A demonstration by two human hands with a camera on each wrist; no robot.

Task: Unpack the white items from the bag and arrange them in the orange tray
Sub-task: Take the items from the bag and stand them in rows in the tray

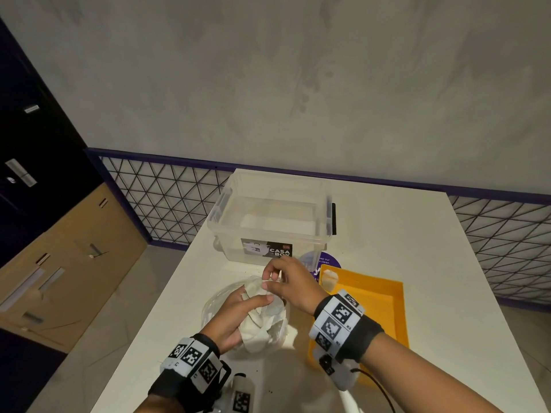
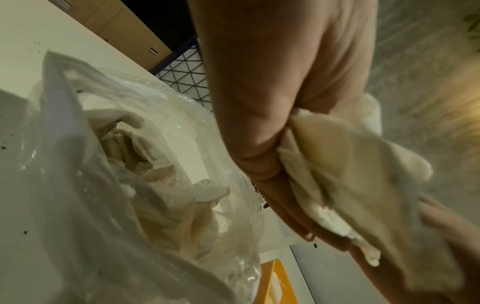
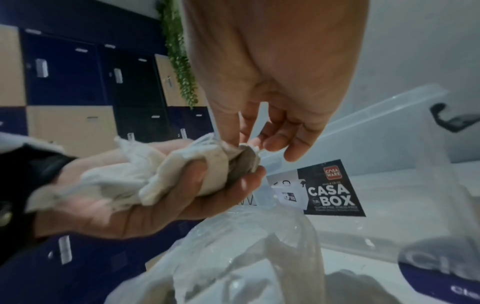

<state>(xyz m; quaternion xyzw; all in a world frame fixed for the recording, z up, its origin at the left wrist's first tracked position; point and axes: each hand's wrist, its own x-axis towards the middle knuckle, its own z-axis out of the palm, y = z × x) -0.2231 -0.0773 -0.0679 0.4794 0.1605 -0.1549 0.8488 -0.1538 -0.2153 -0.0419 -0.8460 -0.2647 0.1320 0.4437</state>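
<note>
— What have your hands got?

— My left hand [image 1: 235,315] is clenched round a bunch of white cloth pouches [image 3: 145,176], above the clear plastic bag [image 1: 220,302] on the white table [image 1: 417,263]. My right hand [image 1: 286,281] pinches the drawstring end of one pouch between thumb and forefinger; its other fingers hang loose.

— How many pouches are in the bunch?

— I cannot tell; they are crumpled together, and my fingers cover part of them.

— And in the bag?

— More white pouches [image 2: 145,164] show through the plastic, blurred, so no count there.

— The orange tray [image 1: 384,296]?

— Just to the right of the bag, with my right wrist band hiding its near corner. One white pouch [image 1: 329,278] lies in its far left corner. Behind stands a clear storage box [image 1: 268,216] labelled "CASA BOX", its contents hard to make out.
</note>
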